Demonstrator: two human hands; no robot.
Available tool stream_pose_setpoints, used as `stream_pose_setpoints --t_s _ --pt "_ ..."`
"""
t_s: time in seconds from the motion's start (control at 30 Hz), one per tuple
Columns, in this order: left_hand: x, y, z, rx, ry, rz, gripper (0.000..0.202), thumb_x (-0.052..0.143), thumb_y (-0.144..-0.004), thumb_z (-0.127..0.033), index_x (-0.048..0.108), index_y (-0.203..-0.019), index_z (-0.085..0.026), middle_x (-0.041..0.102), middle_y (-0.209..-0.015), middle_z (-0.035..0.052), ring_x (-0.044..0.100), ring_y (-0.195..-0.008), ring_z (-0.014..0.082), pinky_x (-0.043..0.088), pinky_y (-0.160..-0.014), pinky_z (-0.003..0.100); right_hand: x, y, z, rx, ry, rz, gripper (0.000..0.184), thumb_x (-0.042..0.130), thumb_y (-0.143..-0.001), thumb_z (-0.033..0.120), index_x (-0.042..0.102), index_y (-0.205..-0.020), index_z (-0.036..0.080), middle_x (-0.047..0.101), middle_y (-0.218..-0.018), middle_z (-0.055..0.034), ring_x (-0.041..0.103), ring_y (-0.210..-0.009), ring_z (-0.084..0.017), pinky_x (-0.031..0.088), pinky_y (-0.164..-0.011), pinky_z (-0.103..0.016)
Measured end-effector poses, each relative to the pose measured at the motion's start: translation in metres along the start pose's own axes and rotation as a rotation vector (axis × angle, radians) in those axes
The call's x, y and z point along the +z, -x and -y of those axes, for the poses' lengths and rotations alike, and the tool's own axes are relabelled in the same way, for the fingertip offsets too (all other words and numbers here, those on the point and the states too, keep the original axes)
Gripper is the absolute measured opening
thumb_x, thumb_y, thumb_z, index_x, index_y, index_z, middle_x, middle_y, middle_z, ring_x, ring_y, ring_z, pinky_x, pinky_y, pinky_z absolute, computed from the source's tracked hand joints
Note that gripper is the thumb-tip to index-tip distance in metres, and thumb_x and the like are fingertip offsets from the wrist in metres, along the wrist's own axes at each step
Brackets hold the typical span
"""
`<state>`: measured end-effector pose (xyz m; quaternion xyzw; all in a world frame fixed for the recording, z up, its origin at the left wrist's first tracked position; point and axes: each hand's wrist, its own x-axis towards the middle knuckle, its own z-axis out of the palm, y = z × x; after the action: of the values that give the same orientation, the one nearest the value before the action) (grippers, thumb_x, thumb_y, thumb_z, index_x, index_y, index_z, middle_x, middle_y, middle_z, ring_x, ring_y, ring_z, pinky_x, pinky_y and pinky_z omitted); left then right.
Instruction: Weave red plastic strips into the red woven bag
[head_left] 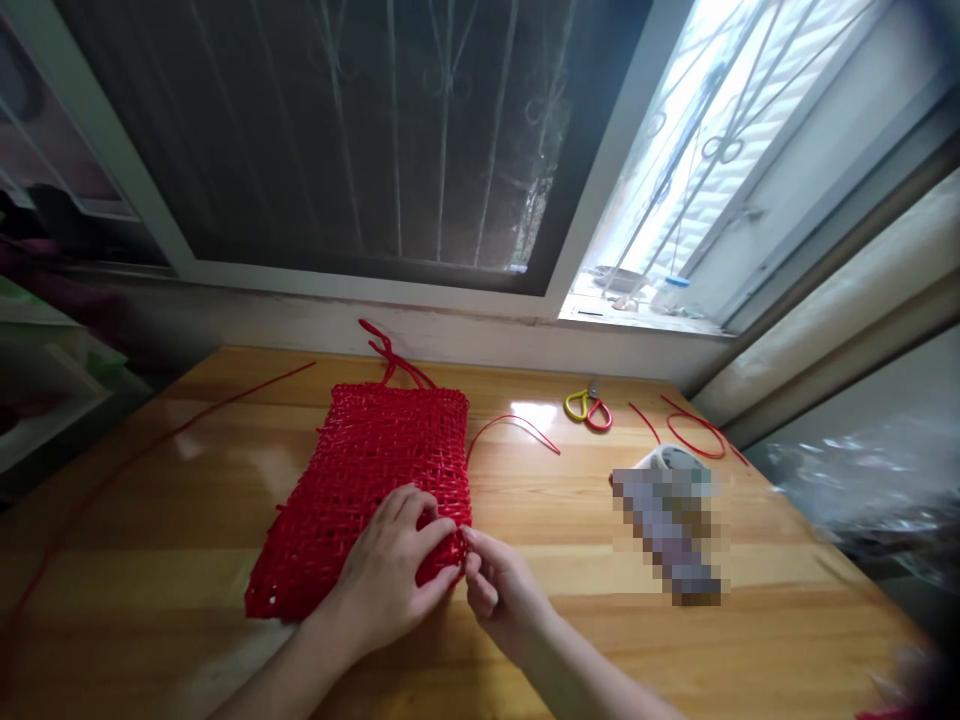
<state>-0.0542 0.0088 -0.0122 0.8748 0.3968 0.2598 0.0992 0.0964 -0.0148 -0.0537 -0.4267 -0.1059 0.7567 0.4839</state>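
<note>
On the wooden table (187,520) — glossy, banded in light and darker planks — no readable brand, label or writing is visible anywhere; one item right of centre is pixelated beyond reading.

Far left: a thin red cord (150,445) trails across the tabletop toward the woven piece, smooth and plastic-looking.

Centre: a red woven panel (360,470), roughly rectangular, open lattice weave of glossy strands, lies flat on the table with loose knotted ends (386,352) at its far edge near the window sill.

The left hand (390,580) lies palm-down on the panel's near right corner, fingers curled and pressing the weave. The right hand (502,595) sits just beside it, touching that same corner; thumb and forefinger are pinched on a strand at the panel's edge, remaining fingers folded in.

Right of the panel: another loose red strand (517,425) curves over the wood. Further right, small scissors (589,408) with one yellow and one red loop handle. Beyond them — a pixelated object (671,535) with a white rounded item (667,458) at its far end, and a looped red cord offcut (697,435).
</note>
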Motion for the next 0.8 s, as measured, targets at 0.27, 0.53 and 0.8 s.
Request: stream_pose_setpoints --t_s 0.27,0.53,0.8 --pt "0.014 0.001 -0.011 -0.043 0.001 -0.251 0.007 0.060 -0.073 -0.024 0.056 -0.071 -0.018 0.052 -0.085 0.0040 0.048 -0.090 0.0206 0.039 -0.092 0.045 -0.005 -0.001 -0.003 -0.007 -0.032 0.031 0.029 0.069 -0.064 0.036 0.051 -0.057 0.015 0.044 -0.031 0.0078 0.030 -0.024 -0.001 0.017 -0.028 -0.013" --pt "0.022 0.000 -0.020 -0.067 0.036 -0.319 0.007 0.054 -0.071 -0.012 0.055 -0.068 -0.017 0.056 -0.092 0.0057 0.049 -0.096 0.0217 0.039 -0.093 0.047 -0.005 0.000 -0.009 -0.075 -0.060 0.050 0.034 0.070 -0.065 0.037 0.049 -0.053 0.014 0.041 -0.032 0.0087 0.027 -0.025 0.000 0.015 -0.029 -0.013" --pt "0.020 0.009 -0.020 0.264 0.061 -0.422 0.013 0.052 -0.073 -0.006 0.056 -0.074 -0.018 0.062 -0.086 0.0006 0.054 -0.089 0.0134 0.036 -0.101 0.042 -0.007 -0.003 -0.006 -0.045 -0.021 0.120 0.030 0.071 -0.066 0.037 0.052 -0.059 0.014 0.039 -0.029 0.0097 0.022 -0.024 0.000 0.010 -0.029 -0.014"
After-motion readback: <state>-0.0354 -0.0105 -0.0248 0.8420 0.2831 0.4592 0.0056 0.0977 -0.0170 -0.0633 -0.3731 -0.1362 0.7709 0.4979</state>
